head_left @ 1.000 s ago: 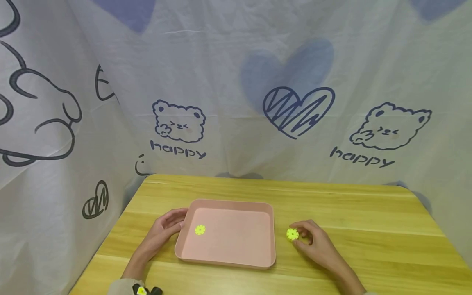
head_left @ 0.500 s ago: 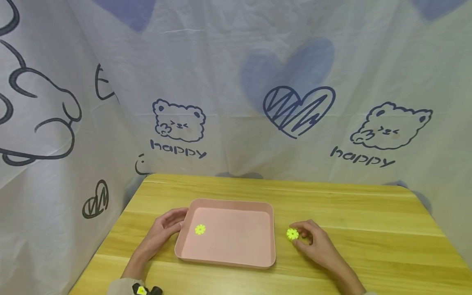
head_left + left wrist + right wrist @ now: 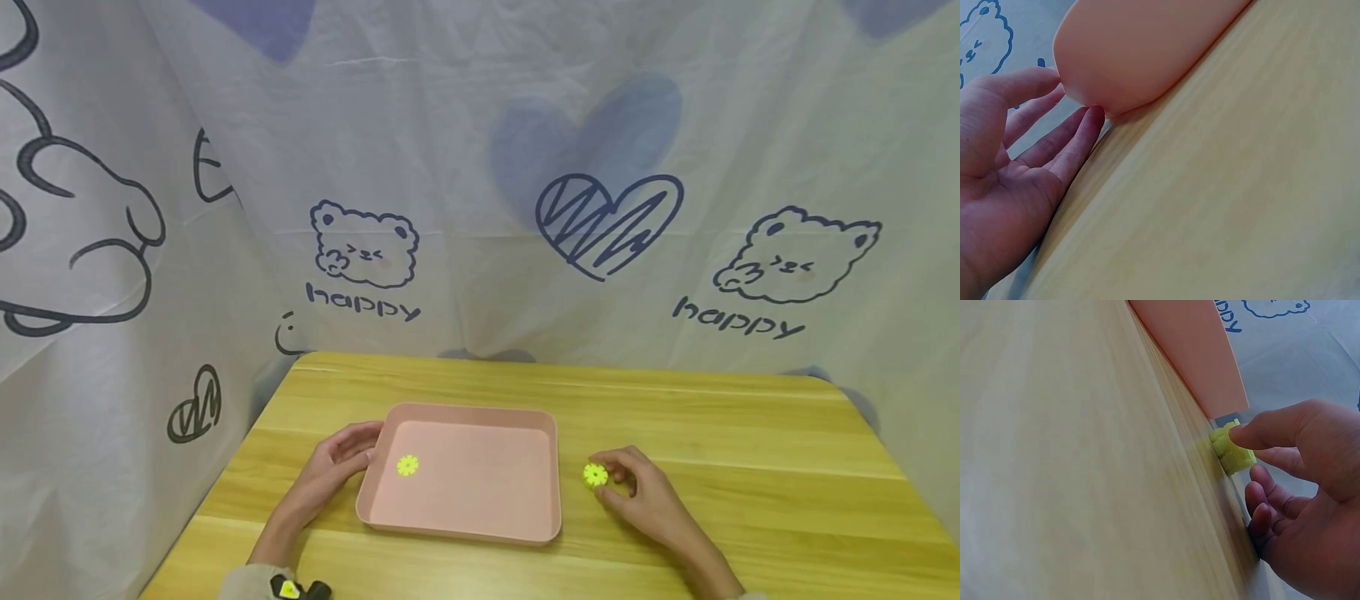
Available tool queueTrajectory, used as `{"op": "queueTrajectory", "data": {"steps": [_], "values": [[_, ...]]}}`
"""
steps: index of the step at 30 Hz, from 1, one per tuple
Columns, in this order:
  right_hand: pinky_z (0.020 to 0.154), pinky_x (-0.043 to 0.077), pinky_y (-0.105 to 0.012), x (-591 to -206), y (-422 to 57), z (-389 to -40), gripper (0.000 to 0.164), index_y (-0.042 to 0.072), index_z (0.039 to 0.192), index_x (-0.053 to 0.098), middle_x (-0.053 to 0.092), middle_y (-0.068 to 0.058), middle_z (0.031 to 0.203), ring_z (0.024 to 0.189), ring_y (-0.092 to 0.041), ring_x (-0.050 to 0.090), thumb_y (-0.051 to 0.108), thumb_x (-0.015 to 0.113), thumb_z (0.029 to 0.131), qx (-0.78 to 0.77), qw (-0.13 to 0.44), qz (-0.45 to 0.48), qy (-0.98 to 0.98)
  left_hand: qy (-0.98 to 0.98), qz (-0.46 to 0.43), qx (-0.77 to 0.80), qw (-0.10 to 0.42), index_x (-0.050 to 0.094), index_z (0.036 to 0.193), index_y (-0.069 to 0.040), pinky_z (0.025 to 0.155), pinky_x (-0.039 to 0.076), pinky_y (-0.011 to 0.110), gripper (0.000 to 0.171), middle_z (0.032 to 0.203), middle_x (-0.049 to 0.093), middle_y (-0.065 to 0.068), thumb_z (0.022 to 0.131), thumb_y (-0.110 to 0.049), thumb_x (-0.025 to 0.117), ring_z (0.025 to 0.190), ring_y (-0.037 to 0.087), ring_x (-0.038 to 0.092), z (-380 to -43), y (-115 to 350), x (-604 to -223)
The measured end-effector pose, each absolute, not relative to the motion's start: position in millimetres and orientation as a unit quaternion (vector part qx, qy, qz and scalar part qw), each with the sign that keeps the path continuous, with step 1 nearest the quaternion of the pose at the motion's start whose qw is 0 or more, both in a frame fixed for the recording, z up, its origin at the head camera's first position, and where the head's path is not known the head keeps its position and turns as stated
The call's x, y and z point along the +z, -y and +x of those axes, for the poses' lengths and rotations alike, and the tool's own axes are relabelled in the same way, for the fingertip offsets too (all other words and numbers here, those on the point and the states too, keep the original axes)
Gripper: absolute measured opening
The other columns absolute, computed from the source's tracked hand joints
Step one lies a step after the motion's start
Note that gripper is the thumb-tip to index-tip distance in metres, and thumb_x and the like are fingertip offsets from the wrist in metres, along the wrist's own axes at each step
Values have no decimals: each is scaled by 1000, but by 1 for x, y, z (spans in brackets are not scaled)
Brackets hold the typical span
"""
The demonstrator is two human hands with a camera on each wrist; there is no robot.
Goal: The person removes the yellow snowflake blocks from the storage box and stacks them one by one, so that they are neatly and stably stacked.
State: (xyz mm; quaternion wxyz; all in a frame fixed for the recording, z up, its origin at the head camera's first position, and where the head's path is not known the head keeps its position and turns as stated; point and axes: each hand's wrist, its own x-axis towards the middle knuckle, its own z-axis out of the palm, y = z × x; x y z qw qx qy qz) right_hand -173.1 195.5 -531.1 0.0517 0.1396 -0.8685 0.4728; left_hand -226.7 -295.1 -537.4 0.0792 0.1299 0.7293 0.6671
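Note:
A pink rectangular tray (image 3: 465,479) lies on the wooden table, holding one yellow notched snowflake disc (image 3: 407,465) near its left side. My left hand (image 3: 330,467) rests against the tray's left wall. In the left wrist view, the thumb and fingertips (image 3: 1095,114) touch the tray's outer corner with the fingers loosely extended. To the right of the tray, my right hand (image 3: 641,496) pinches a short stack of yellow snowflake discs (image 3: 1232,449) between thumb and fingers. The stack stands on or just above the table; its lower contact is hard to make out.
The wooden table (image 3: 765,467) extends right of the right hand and behind the tray. A white cloth (image 3: 480,292) printed with bears and hearts hangs along the back and left. A black strap with a yellow mark (image 3: 288,590) sits on the left wrist.

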Motion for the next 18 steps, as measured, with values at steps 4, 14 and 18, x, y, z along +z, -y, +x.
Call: {"op": "queueTrajectory", "data": {"steps": [4, 14, 18], "values": [[67, 50, -24, -532, -196, -173, 38, 8, 119, 71, 61, -2, 101, 87, -18, 57, 2, 81, 83, 471, 52, 137, 870, -728, 127, 669, 83, 49, 147, 2, 98, 54, 29, 48, 149, 49, 25, 103, -8, 63, 127, 15, 60, -227, 295, -538], [67, 50, -24, -534, -197, -175, 38, 8, 118, 72, 61, -2, 100, 86, -16, 57, 3, 82, 82, 469, 56, 137, 870, -725, 125, 672, 87, 49, 147, 1, 98, 55, 30, 48, 149, 50, 25, 103, -9, 63, 126, 15, 60, -228, 296, -538], [66, 50, -24, -534, -196, -175, 38, 8, 119, 72, 61, -2, 100, 87, -17, 57, 3, 82, 83, 472, 50, 134, 870, -724, 127, 673, 87, 49, 147, 1, 99, 55, 30, 48, 149, 50, 25, 103, -10, 63, 126, 15, 60, -228, 296, -539]]}}
